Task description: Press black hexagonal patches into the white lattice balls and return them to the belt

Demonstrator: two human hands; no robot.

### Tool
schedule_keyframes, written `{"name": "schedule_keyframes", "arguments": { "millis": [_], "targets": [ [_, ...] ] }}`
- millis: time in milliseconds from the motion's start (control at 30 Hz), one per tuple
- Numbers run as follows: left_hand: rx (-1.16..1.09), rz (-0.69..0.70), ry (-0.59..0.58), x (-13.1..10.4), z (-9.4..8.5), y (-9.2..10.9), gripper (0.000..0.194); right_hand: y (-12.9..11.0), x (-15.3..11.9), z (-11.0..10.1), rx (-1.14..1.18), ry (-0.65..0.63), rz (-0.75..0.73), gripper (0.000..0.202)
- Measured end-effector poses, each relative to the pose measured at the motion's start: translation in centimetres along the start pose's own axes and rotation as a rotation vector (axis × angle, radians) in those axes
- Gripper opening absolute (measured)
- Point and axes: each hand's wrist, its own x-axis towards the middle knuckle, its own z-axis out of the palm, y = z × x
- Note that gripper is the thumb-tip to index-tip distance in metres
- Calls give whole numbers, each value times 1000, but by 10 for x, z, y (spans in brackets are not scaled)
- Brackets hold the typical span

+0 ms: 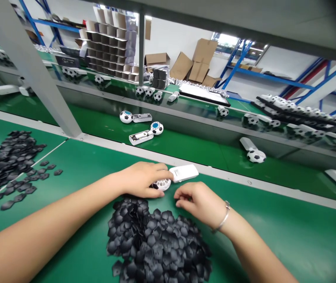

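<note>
My left hand (147,179) is curved over the round head of a white soccer-ball device (184,173), its thumb along the near side. The device's flat white handle points right, and its head shows white panels with gaps, partly covered by my fingers. Just to the right, my right hand (194,200) is closed, fingertips curled in towards the thumb, apart from the device. Whether a small piece is pinched there is hidden. Below both hands lies a heap of black pentagon pieces (164,243).
More black pieces (11,161) are spread at the left. Past a metal rail (215,173), a green conveyor belt (197,151) carries several soccer-ball devices (256,156), two showing blue discs. A slanted metal post (44,78) stands at left. Cardboard boxes (201,59) are behind.
</note>
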Motion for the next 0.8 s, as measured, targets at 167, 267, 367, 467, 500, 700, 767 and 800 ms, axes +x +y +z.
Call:
{"name": "schedule_keyframes", "arguments": {
  "millis": [167,267,367,467,500,700,767,800],
  "targets": [
    [-31,5,7,1,4,-3,50,-6,8,2,34,136,-78,11],
    [-39,-1,15,2,5,-3,50,-8,10,5,87,248,-140,10],
    [-46,-20,18,2,5,-4,51,-8,14,9,178,301,-146,12],
    [-62,-28,15,2,6,-5,51,-6,18,11,311,246,-159,13],
    [-68,-28,14,2,6,-5,51,-4,18,11,319,230,-167,12],
    [-88,-18,19,1,6,-5,51,1,22,11,131,183,-245,15],
    [-81,-14,28,1,6,-3,50,0,23,10,89,215,-239,14],
    [-75,-14,34,2,6,-2,50,0,24,10,69,236,-223,14]
  ]
}}
